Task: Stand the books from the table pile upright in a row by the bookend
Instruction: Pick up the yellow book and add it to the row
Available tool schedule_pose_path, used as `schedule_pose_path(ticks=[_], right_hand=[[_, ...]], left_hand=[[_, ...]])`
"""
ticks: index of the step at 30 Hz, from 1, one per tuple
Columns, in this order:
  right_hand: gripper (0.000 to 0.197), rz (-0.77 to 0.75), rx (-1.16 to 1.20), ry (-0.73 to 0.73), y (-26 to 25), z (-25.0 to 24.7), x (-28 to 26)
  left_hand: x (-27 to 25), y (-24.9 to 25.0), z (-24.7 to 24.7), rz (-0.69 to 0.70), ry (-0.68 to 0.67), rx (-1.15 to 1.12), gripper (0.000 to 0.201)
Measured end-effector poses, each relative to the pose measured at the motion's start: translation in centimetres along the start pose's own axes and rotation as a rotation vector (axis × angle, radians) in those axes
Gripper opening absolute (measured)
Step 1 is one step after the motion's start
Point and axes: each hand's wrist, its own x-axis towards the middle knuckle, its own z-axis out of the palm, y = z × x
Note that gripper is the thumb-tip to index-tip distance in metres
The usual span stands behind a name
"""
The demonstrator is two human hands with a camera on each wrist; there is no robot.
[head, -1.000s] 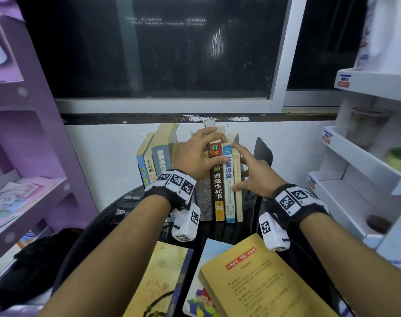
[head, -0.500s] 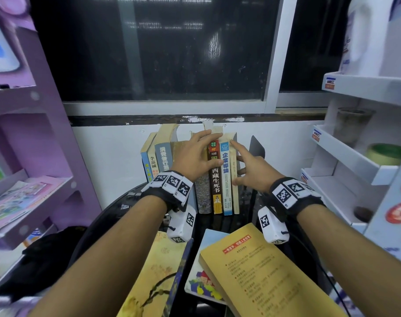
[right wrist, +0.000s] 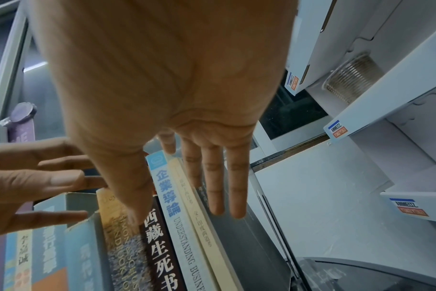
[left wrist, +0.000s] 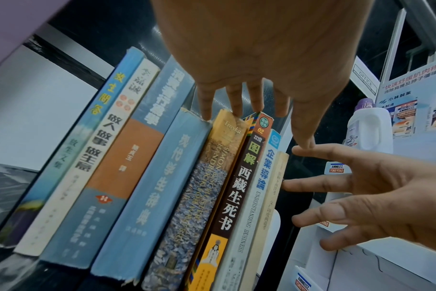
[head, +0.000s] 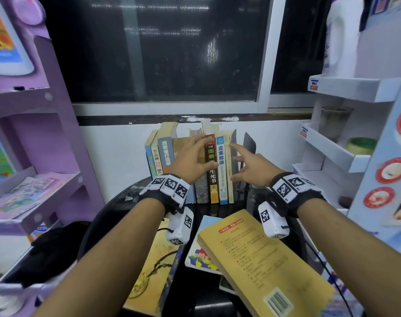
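Observation:
Several books stand upright in a row at the back of the round black table (head: pixel 117 209); the black bookend (head: pixel 250 143) stands just right of them. My left hand (head: pixel 201 152) lies flat against the spines. Its fingertips (left wrist: pixel 234 112) touch the book tops and its thumb rests on the brown-spined book (head: pixel 212 179). My right hand (head: pixel 243 161) is spread open at the row's right end, its straight fingers (right wrist: pixel 214 187) along the cream book (head: pixel 229 177). A yellow book (head: pixel 259 259), a yellow book with a branch drawing (head: pixel 153 271) and a colourful book (head: pixel 201 255) lie flat in front.
A purple shelf unit (head: pixel 35 156) stands to the left and a white shelf unit (head: pixel 336 154) to the right, both close to the table. The white wall and dark window are right behind the row. A black bag (head: pixel 53 243) lies low on the left.
My right hand has loosened from the rightmost books and its fingers now stretch out straight. My left hand stays on the spines. The view has shifted slightly.

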Motion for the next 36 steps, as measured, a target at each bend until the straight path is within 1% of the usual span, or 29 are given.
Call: schedule_pose_path(ticks=[4, 8, 12, 18, 20, 25, 27, 29, 32, 36], right_hand=[[0.090, 0.029, -0.020, -0.006, 0.1, 0.2, -1.3], [0.083, 0.076, -0.092, -0.028, 0.4, 0.4, -2.7], [0.076, 0.152, -0.175, -0.105, 0.9, 1.2, -4.3], [0.077, 0.252, -0.249, -0.222, 1.6, 2.3, -6.0], [0.076, 0.279, -0.256, -0.265, 1.7, 2.7, -6.5], [0.079, 0.350, -0.273, -0.353, 1.9, 3.1, -7.4], [0.079, 0.381, -0.285, -0.377, 2.4, 3.4, -7.6], [0.078, 0.405, -0.277, -0.399, 2.8, 3.6, -7.7], [0.082, 0.445, -0.250, -0.410, 3.1, 3.7, -8.0], [0.090, 0.465, -0.255, -0.424, 3.5, 3.8, -8.0]], left_hand=[[-1.5, 0.0, 0.4, -0.008, -0.023, -0.024, 0.065], [-3.1, 0.4, 0.6, -0.050, -0.087, -0.040, 0.063], [-5.1, 0.8, 1.2, -0.130, -0.255, -0.036, 0.063], [-7.2, 1.3, 2.6, -0.276, -0.480, -0.038, 0.067], [-7.8, 1.2, 3.2, -0.331, -0.571, -0.051, 0.070], [-8.7, 0.8, 4.9, -0.505, -0.763, -0.038, 0.083], [-9.0, 0.6, 5.3, -0.560, -0.817, -0.026, 0.085], [-9.3, 0.6, 5.4, -0.568, -0.846, -0.008, 0.088], [-9.4, 0.6, 5.6, -0.547, -0.869, 0.028, 0.099], [-9.5, 1.0, 5.5, -0.499, -0.812, 0.126, 0.087]])
